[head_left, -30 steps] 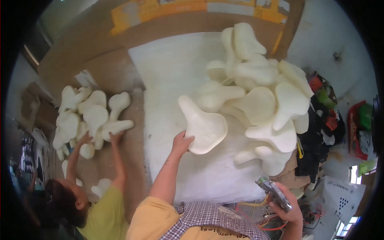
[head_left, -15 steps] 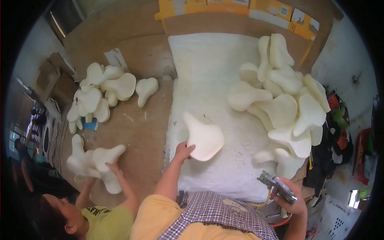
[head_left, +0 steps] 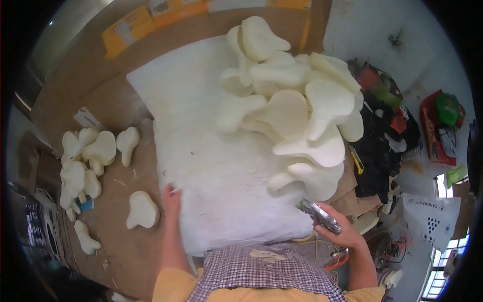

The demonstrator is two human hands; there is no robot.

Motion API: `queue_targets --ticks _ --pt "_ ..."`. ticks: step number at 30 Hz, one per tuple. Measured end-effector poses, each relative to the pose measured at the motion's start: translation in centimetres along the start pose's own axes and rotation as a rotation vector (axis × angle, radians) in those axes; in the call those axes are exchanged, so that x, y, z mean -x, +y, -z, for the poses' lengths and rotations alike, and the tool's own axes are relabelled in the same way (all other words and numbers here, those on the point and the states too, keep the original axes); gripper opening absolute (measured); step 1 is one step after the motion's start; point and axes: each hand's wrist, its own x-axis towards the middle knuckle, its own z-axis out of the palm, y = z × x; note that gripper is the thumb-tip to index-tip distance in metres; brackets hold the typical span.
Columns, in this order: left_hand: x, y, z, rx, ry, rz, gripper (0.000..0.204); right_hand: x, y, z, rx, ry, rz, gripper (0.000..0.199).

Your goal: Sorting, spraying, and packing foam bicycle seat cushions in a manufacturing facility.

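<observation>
A brown cardboard-covered worktable (head_left: 100,100) fills the view, with a large white foam sheet (head_left: 211,166) laid across its middle and a cluttered floor off to the right. The left hand (head_left: 171,197) rests at the sheet's left edge, palm down and fingers pointing up the table, the fingertips on or just over the white border; it holds nothing, and the fingers lie loosely together rather than clenched. Just to its left, on bare cardboard, lies a single cream foam cut-out (head_left: 142,210) with a broad rounded top and a narrower stem, apart from the hand. The right hand (head_left: 338,231) is at the sheet's lower right corner, wrapped around a slim silvery tool (head_left: 319,216) that sticks out toward the upper left; it may be a glue gun or cutter, but the view is too small to tell. Beyond it, a tall heap of cream foam shapes (head_left: 297,105) is stacked on the right half of the sheet, overlapping one another. A smaller cluster of the same shapes (head_left: 88,161) sits near the table's left edge, well apart from both hands. Dark fabric (head_left: 377,151) and red and green packets (head_left: 440,121) lie on the floor to the right.
</observation>
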Motion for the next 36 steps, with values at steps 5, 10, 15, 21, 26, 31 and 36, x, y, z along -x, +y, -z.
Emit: queue_targets --ticks 5,10,15,21,26,31,36 --pt "6.4 11.8 -19.0 -0.039 -0.567 -0.647 0.076 5.9 3.1 5.3 0.016 0.237 -0.075 0.054" --pt "11.5 18.3 -25.5 -0.318 -0.573 -0.466 0.080 6.2 9.9 10.4 -0.086 0.643 -0.129 0.052" --pt "11.7 17.5 -22.5 -0.297 -0.545 -0.563 0.077 -1.4 19.8 10.4 -0.032 0.621 -0.280 0.054" --pt "11.7 17.6 -7.0 -0.383 -0.713 -0.411 0.061 -7.1 15.1 1.9 0.129 0.284 0.007 0.057" --pt "13.6 10.9 5.0 -0.625 -0.672 -0.081 0.060 -9.4 8.4 -2.0 -0.060 -0.077 -0.059 0.059" --pt "14.4 9.8 8.4 0.127 -0.509 0.235 0.057 -9.8 5.5 -3.6 0.035 -0.098 0.095 0.056" --pt "11.8 6.9 4.7 0.824 -0.650 0.038 0.069 -7.2 3.1 -2.8 -0.015 -0.063 0.213 0.055"
